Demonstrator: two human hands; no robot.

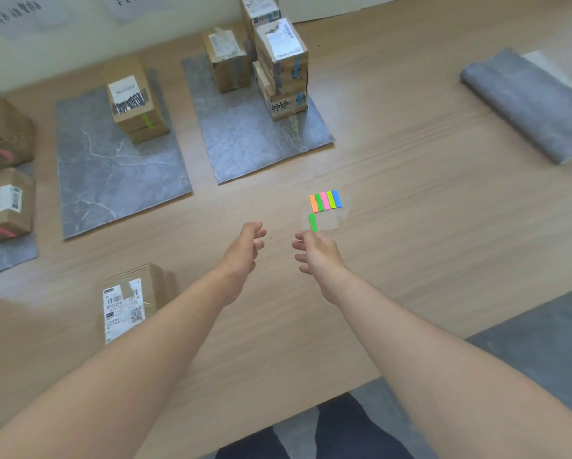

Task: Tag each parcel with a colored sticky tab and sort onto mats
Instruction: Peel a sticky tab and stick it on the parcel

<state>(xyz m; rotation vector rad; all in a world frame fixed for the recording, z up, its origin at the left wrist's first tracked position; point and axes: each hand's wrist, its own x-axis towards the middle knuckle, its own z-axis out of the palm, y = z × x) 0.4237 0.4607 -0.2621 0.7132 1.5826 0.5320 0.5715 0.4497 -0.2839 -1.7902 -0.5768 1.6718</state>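
Tab (313,222) against right fingers (305,239)

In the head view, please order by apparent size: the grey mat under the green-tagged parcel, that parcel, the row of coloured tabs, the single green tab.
1. grey mat
2. green-tagged parcel
3. row of coloured tabs
4. single green tab

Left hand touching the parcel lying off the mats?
Apart. Head view shows bare table between the left hand and the parcel.
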